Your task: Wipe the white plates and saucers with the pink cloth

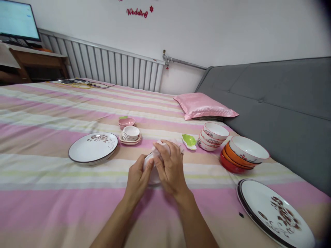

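Observation:
My left hand (136, 176) is closed on the edge of a white dish (154, 177), thumb on top, in the middle of the view. Over the same dish, my right hand (171, 168) is closed on a crumpled white cloth or tissue (163, 146). Both hands hide much of the dish, so I cannot tell whether it is a plate or a shallow bowl. Beyond my hands sits a stack of small white dishes (131, 132) on a pink dish (134, 142). A green leaf-shaped dish (189, 141) lies just past my right hand.
White plates (90, 148) with brown flowers lie left; more plates (274, 208) lie near right. Stacked patterned bowls (212, 139) and orange-and-white bowls (245, 150) stand right. Pink bowls (126, 122), a pink pillow (204, 105) and cables (82, 83) are farther back on the striped bedsheet (64, 213).

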{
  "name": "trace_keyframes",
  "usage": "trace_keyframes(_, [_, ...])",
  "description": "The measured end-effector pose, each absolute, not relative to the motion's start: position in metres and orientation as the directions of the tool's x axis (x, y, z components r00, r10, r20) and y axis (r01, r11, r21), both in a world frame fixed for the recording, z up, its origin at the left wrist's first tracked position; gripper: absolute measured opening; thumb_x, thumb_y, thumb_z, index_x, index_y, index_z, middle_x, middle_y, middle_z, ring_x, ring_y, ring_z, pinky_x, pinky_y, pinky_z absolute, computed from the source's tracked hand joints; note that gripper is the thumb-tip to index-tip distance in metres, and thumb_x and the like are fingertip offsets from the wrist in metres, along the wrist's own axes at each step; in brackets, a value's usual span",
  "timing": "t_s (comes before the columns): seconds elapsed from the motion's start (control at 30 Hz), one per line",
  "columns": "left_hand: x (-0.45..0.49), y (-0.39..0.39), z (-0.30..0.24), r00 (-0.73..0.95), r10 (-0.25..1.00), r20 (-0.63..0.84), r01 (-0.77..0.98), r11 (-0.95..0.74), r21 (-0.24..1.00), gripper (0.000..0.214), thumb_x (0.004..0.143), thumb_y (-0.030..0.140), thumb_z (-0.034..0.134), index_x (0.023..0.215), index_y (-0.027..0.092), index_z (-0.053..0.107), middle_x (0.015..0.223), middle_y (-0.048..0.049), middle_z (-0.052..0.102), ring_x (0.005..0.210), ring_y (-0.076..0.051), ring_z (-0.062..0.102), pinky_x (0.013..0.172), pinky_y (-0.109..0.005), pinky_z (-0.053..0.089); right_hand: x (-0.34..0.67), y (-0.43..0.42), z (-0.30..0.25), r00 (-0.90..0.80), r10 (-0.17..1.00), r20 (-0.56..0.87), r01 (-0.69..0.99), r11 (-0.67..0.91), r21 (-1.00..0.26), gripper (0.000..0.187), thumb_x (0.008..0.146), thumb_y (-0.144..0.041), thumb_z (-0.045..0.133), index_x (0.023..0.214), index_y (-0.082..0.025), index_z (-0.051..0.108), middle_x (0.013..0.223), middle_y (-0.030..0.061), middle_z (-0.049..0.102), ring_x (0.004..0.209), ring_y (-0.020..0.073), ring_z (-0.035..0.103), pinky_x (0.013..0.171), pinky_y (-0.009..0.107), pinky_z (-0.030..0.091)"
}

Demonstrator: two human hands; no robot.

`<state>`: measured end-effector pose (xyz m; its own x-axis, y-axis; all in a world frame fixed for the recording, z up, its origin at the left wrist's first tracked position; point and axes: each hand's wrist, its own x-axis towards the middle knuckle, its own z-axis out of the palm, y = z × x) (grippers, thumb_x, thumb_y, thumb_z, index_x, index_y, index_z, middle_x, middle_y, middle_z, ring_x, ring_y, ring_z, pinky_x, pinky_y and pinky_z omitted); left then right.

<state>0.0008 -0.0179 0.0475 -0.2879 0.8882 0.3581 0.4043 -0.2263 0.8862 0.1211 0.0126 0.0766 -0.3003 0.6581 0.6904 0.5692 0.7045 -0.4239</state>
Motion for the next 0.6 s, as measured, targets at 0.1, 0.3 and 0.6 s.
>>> trace_keyframes(0.1, [0.003, -0.019, 0.047, -0.245, 0.905, 0.348, 0.341, -0.255, 0.905, 0.027, 0.088, 0.042, 0.042, 0.086, 0.020, 0.056, 0.072, 0.0029, 0.055, 0.066, -0.014, 0.048, 0.061, -0.022, 0.037, 0.124, 0.018, 0.073, -0.265, 0.666, 0.697, 0.572, 0.691, -0.443, 0.036, 0.090, -0.027, 0.043, 0.125, -0.030, 0.048, 0.127, 0.0061, 0.047, 0.120, 0.0225, 0.039, 0.100, 0.046, 0.030])
trace_keyframes(0.3, [0.008, -0.018, 0.045, -0.132, 0.956, 0.262, 0.169, -0.239, 0.956, 0.032, 0.088, 0.042, 0.041, 0.102, 0.019, 0.058, 0.084, -0.0008, 0.059, 0.077, -0.016, 0.051, 0.066, -0.023, 0.039, 0.141, 0.040, 0.060, -0.104, 0.736, 0.669, 0.503, 0.619, -0.603, 0.035, 0.093, -0.030, 0.034, 0.126, -0.024, 0.045, 0.127, 0.0067, 0.050, 0.122, 0.0193, 0.040, 0.103, 0.043, 0.030])
trace_keyframes(0.6, [0.008, -0.017, 0.043, -0.043, 0.969, 0.241, 0.146, -0.233, 0.961, 0.027, 0.089, 0.040, 0.042, 0.082, 0.017, 0.053, 0.074, 0.0019, 0.047, 0.070, -0.013, 0.043, 0.063, -0.022, 0.035, 0.152, 0.057, 0.043, 0.041, 0.834, 0.551, 0.352, 0.504, -0.789, 0.041, 0.093, -0.035, 0.034, 0.128, -0.018, 0.046, 0.130, 0.0092, 0.051, 0.123, 0.0180, 0.043, 0.104, 0.039, 0.032])
